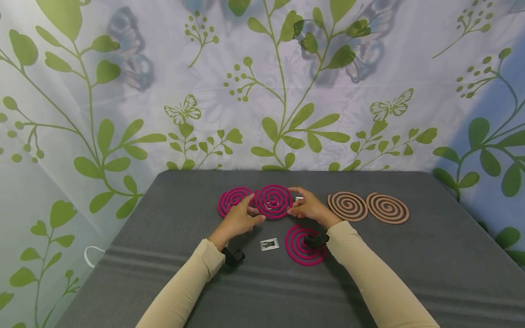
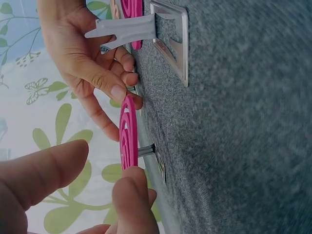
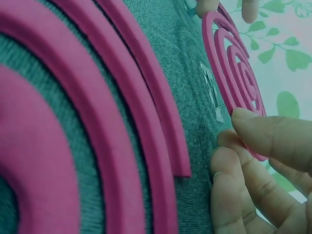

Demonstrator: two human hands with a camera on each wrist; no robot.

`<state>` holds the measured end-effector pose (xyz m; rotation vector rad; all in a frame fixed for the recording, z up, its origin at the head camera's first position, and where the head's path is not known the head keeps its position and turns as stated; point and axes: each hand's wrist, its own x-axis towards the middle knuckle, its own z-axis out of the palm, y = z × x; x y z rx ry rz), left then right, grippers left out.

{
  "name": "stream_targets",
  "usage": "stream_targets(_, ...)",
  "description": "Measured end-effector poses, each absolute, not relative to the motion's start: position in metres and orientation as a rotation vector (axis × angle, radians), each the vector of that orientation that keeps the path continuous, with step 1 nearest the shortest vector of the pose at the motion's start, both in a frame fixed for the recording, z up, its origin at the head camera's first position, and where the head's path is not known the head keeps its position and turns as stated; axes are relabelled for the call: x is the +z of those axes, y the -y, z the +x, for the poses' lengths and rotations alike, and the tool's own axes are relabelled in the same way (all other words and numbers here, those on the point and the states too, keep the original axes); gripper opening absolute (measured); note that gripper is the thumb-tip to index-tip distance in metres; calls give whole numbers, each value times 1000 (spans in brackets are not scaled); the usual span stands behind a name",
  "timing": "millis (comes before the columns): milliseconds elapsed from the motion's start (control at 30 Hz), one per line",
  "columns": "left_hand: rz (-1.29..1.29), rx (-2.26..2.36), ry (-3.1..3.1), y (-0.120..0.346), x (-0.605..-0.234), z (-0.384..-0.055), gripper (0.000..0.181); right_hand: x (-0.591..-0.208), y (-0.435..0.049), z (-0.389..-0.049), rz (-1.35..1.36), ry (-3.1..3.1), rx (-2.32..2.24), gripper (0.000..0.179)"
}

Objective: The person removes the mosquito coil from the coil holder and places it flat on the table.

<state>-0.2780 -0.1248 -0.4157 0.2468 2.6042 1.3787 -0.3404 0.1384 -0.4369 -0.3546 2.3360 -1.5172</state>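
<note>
**Pink coil level above a metal stand, both hands at its rim**

Pink coil (image 1: 273, 199) lies flat between my hands, off the cloth, directly over a small metal stand (image 2: 146, 150). The stand's post rises to the coil's underside; whether the coil bears on it, I cannot tell.

My right hand (image 1: 310, 207) pinches the rim on its side, thumb against fingers. My left hand (image 1: 238, 220) is loosely spread: a fingertip touches the opposite rim, while another digit stands apart from it.

Just left, a second pink coil (image 1: 235, 201), partly hidden behind my left hand. Nearer me, a third pink coil (image 3: 39, 136), flat on the cloth, partly covered by my right wrist camera (image 1: 317, 240).

A nearer metal stand (image 2: 131, 30), prong bent upright from its frame, stands bare between my forearms. By my right fingers, a pale piece (image 1: 299, 198), mostly hidden, too small to make out.

Right of that hand, two brown coils (image 1: 347, 206) lie side by side. Grey cloth (image 1: 266, 291) covers the table; behind hangs a curtain (image 1: 229, 114) printed with green leaves and butterflies. Beige sleeves (image 1: 381, 278) reach my wrists.
</note>
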Motion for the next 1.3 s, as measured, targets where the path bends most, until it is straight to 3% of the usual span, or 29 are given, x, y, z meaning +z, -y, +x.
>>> stream_targets(600, 265, 1486, -2650, 125, -413, -279, 82, -431, -145, -338, -414, -2283, -1612, 76)
stream_targets(1300, 285, 1558, -2663, 123, -407, -277, 92, -418, -162, -324, -555, -2238, -1665, 81)
